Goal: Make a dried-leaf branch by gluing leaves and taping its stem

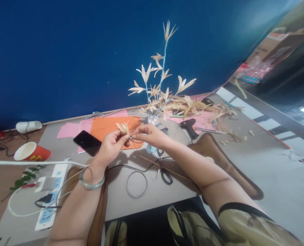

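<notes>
My left hand (pixel 110 146) pinches a small pale husk flower (pixel 123 127) at its base, with the petals pointing up and left. Thumb and finger of my right hand (pixel 150 135) are closed at the flower's stem, on a thin bluish strip (pixel 130 137) that looks like tape; its far end is hidden. Just beyond the hands, a tall branch of similar husk flowers on blue-wrapped stems (pixel 164 65) stands upright in a clear holder (pixel 153 119). An orange sheet (pixel 103 124) lies under and behind the left hand.
A black phone (pixel 87 142) lies left of the hands, with a paper cup (pixel 32 152) and a power strip (pixel 51 201) farther left. Scissors (pixel 166 176) and a wire loop (pixel 136 185) are nearer me. A glue gun (pixel 190 128) and dried husks (pixel 190 104) lie to the right.
</notes>
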Demonstrator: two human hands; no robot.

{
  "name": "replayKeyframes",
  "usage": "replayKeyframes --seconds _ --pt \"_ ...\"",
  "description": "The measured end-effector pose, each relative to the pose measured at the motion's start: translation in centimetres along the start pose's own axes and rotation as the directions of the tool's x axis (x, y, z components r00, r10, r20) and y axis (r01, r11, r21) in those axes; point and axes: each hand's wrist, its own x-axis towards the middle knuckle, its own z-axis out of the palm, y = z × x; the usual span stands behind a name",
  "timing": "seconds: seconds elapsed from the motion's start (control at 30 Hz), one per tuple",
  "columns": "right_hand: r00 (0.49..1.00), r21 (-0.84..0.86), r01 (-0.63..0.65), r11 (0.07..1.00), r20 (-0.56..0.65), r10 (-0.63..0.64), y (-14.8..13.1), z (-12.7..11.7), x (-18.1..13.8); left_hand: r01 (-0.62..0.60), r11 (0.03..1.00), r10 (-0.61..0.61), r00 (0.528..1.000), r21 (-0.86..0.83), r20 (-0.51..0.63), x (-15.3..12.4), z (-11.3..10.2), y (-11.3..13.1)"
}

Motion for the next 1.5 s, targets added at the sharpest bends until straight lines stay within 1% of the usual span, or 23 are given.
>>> replayKeyframes --seconds 0.13,0.27,0.33,0.47,0.57,0.67,0.83,0.9,1.0,1.1,1.2,1.27,1.37,1.43,1.5 --pt "0.997 -0.001 0.056 0.998 0.05 -0.056 0.2 -0.3 0.2 -0.007 0.999 0.007 1.0 0.035 0.013 -0.1 0.2 0.3" --pt "0.996 -0.019 0.03 0.999 0.085 -0.029 0.1 -0.4 0.1 -0.012 0.998 0.01 0.999 0.066 0.032 -0.2 0.3 0.6" --pt "0.997 -0.011 0.005 1.0 0.074 -0.004 0.2 -0.3 0.2 -0.025 0.993 0.021 0.999 0.113 0.03 -0.2 0.2 0.5" --pt "0.997 0.083 -0.071 0.994 0.05 0.067 0.8 0.0 0.4 -0.045 0.968 0.039 0.999 0.246 0.028 -0.3 -0.1 0.1" --pt "0.997 0.104 -0.078 0.992 0.012 0.077 1.0 0.3 0.5 -0.056 0.958 0.051 0.998 0.281 0.027 -0.3 -0.1 -0.2" --pt "0.996 0.121 -0.077 0.99 -0.025 0.081 0.9 0.5 0.6 -0.062 0.954 0.066 0.998 0.292 -0.004 -0.4 0.0 -0.3" --pt "0.989 0.252 -0.148 0.956 0.011 0.15 0.7 0.7 0.6 -0.045 0.955 0.068 0.995 0.292 -0.069 -0.5 0.3 -0.2" --pt "0.986 0.279 -0.165 0.946 0.008 0.169 0.7 0.8 0.6 -0.036 0.96 0.062 0.994 0.277 -0.087 -0.5 0.5 -0.2" --pt "0.984 0.304 -0.171 0.937 -0.004 0.181 0.7 0.9 0.6 -0.026 0.98 0.046 0.994 0.195 -0.098 -0.4 0.7 0.1" --pt "0.981 0.344 -0.187 0.92 0.022 0.191 0.8 1.1 0.5 -0.018 0.995 0.029 0.994 0.102 -0.105 -0.3 0.9 0.4" --pt "0.978 0.334 -0.196 0.922 0.003 0.207 0.8 1.3 0.3 -0.018 0.999 0.023 0.993 0.049 -0.117 -0.2 1.1 0.4" --pt "0.984 0.265 -0.148 0.953 -0.06 0.17 0.6 1.5 0.1 -0.032 0.999 0.035 0.991 0.023 -0.127 -0.1 1.1 0.3" --pt "0.984 0.081 0.008 0.997 -0.18 0.007 0.1 1.7 -0.3 -0.039 0.999 0.037 0.99 -0.007 -0.137 0.0 1.0 -0.2" --pt "0.968 -0.029 0.09 0.996 -0.235 -0.094 -0.2 1.9 -0.6 -0.035 0.999 0.031 0.99 -0.023 -0.139 0.0 0.9 -0.4" --pt "0.955 -0.097 0.125 0.987 -0.259 -0.147 -0.4 2.1 -0.9 -0.036 0.999 0.032 0.99 -0.03 -0.136 0.0 0.8 -0.7"
